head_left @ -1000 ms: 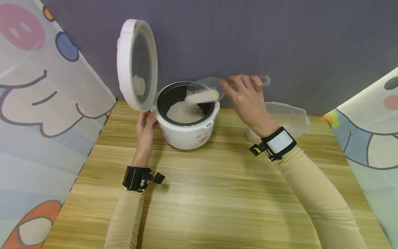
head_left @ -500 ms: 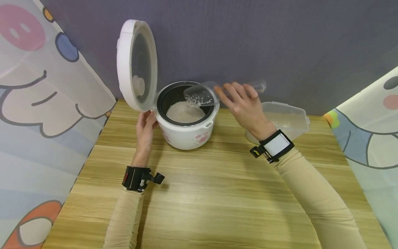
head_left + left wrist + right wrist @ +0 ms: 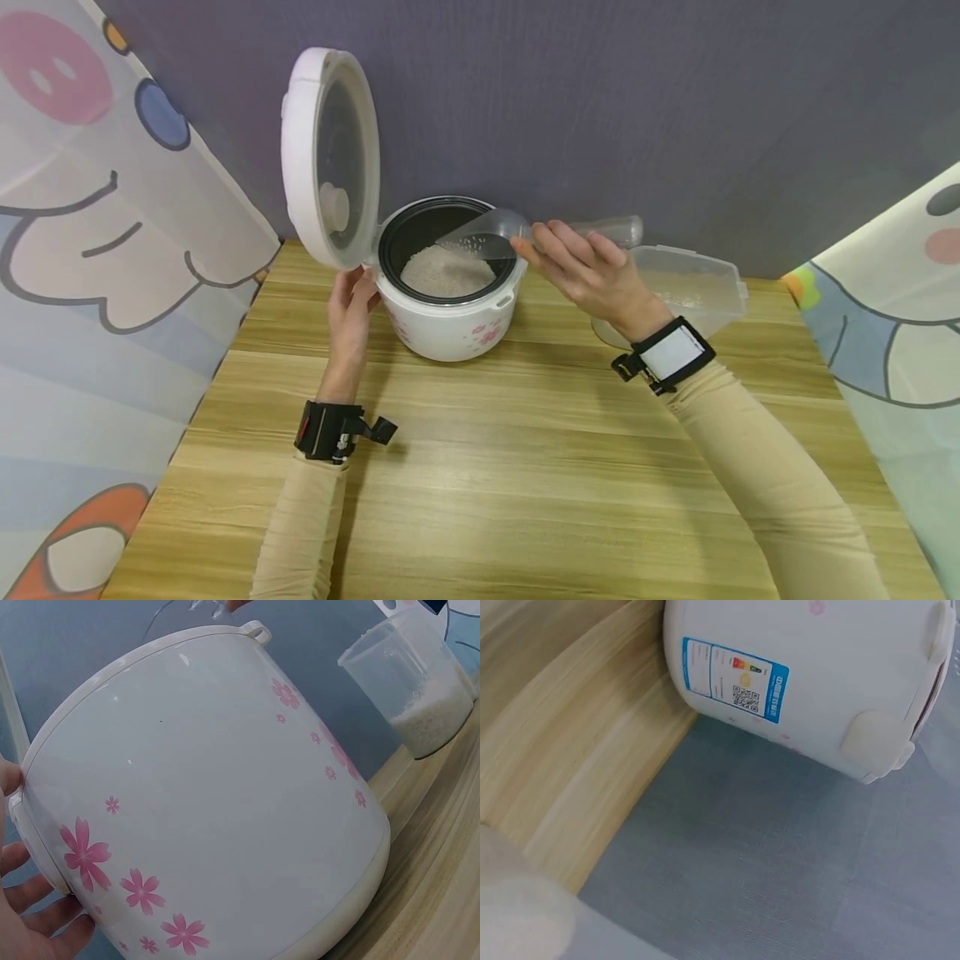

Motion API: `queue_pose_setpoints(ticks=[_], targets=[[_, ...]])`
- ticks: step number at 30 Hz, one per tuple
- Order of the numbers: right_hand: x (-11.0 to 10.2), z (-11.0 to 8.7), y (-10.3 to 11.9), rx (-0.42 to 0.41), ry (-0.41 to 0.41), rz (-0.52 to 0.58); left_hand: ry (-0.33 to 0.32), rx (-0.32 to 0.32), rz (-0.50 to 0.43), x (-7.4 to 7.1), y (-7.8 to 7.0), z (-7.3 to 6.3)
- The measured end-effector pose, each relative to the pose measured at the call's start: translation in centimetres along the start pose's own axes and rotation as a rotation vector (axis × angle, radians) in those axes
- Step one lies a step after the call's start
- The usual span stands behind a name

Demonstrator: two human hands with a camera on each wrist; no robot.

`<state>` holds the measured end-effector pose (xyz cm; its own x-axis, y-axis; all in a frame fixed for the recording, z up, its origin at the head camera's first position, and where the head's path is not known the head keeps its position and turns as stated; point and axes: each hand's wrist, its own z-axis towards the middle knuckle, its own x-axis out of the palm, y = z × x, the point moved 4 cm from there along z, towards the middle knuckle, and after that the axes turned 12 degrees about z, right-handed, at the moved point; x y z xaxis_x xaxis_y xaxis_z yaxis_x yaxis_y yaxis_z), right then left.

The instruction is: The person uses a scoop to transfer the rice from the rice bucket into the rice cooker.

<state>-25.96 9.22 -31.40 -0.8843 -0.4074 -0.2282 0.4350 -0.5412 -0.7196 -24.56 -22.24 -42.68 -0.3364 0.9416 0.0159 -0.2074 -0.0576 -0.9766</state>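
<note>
A white rice cooker (image 3: 448, 332) with pink flowers stands at the table's back edge, its lid (image 3: 302, 167) raised on the left. White rice (image 3: 438, 271) lies heaped in the dark inner pot. My left hand (image 3: 350, 312) grips the cooker's side handle; in the left wrist view, its fingers (image 3: 73, 937) curl under that handle. My right hand (image 3: 588, 265) holds a clear scoop (image 3: 495, 223) by its handle, with the scoop's mouth tipped down over the pot and a few grains clinging inside. The right wrist view shows the cooker's labelled side (image 3: 817, 675), not the hand.
Right of the cooker stands a clear plastic container (image 3: 712, 283) with rice inside, partly behind my right wrist. A dark wall (image 3: 675, 100) rises behind the wooden table (image 3: 525, 467). Cartoon-printed sheets (image 3: 67, 275) flank both sides.
The heap of rice in the scoop has poured into the pot, leaving only scattered grains. My right hand has lowered and levelled the scoop's handle. My left hand has stayed in place.
</note>
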Motion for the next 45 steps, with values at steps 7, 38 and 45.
queue_pose_setpoints(ticks=[7,38,45], targets=[[-0.3,-0.1,0.1,0.01,-0.016,-0.001,0.004,0.003,-0.016,-0.1,-0.1,-0.1],[-2.1,-4.2,-2.3,1.06,0.085,0.87,0.009,0.002,-0.03,-0.3,0.0,0.2],[-3.6,-5.6,-3.4,1.107,0.111,0.893,0.011,0.0,-0.037,-0.4,0.0,0.2]])
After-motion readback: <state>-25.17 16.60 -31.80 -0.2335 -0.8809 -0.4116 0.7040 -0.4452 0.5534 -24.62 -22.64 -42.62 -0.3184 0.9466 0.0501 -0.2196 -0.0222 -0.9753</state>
